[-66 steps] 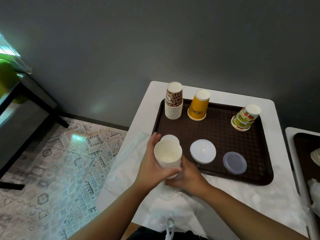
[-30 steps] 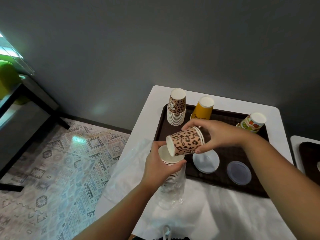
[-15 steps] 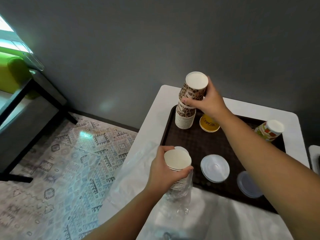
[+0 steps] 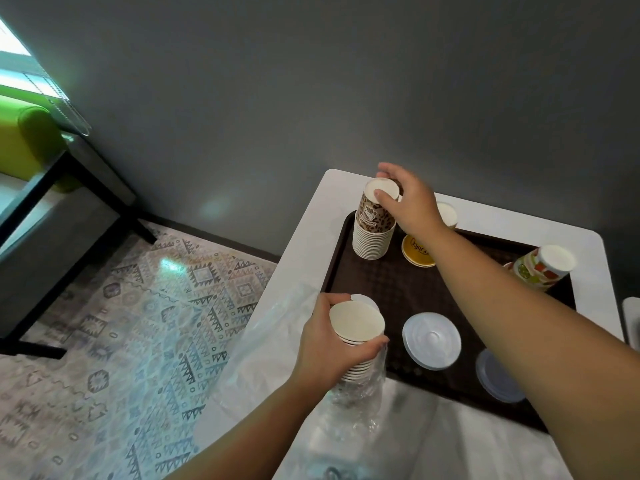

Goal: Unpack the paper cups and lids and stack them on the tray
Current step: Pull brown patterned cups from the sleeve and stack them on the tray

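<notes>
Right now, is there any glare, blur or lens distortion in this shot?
Head view: bright window light blows out at upper left; a pale glare patch sits on the rug; the wide lens bows the white table edges; the right hand on the leopard cup stack looks slightly soft.

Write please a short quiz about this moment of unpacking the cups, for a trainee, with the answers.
1. True or false: the right hand touches the top of the leopard-print stack on the tray.
2. What does the left hand grip?
3. How many flat lids lie on the tray? A) one B) two C) four

Key:
1. True.
2. A stack of cups, open ends up, partly in a plastic sleeve.
3. B: the white lid and the clear lid.
</notes>
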